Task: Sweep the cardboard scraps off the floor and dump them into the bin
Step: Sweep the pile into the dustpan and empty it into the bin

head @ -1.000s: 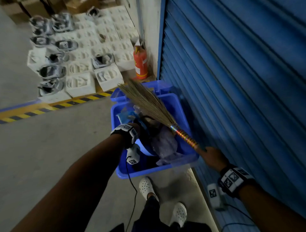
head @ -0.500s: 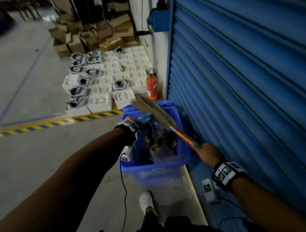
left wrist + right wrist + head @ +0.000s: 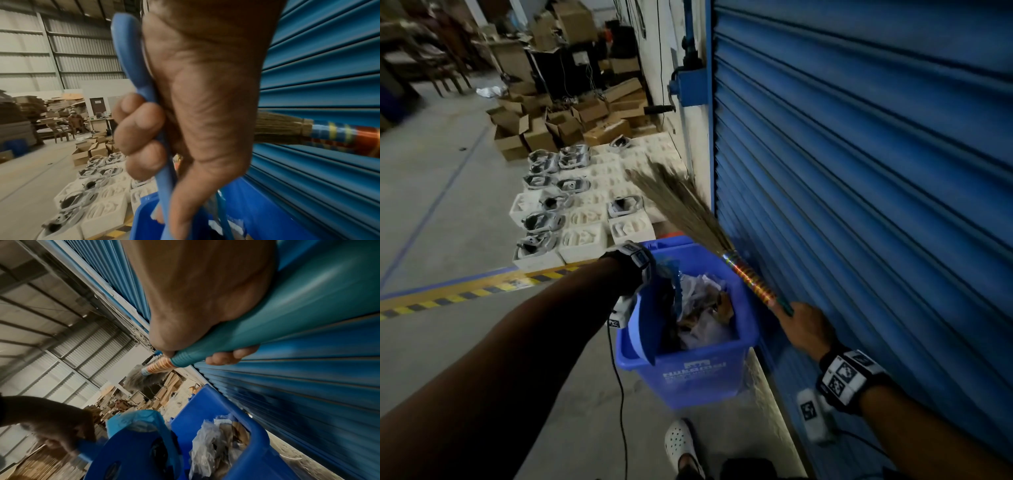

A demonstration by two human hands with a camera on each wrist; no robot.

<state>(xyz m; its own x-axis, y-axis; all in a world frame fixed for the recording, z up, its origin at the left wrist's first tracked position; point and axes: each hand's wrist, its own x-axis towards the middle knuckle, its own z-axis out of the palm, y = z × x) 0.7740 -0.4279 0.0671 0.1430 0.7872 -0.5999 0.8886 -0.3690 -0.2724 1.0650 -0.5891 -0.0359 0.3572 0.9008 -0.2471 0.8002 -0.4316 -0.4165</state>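
The left hand grips the tipped dustpan inside the bin; cardboard scraps lie inside. The right hand clasps the broom. Dumping looks nearly finished.

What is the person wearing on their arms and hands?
Both arms are bare, with no sleeves or gloves. Each wrist has a black band with black-and-white square code tags. A small white camera block hangs under each wrist, and a thin black cable trails down from the left one.
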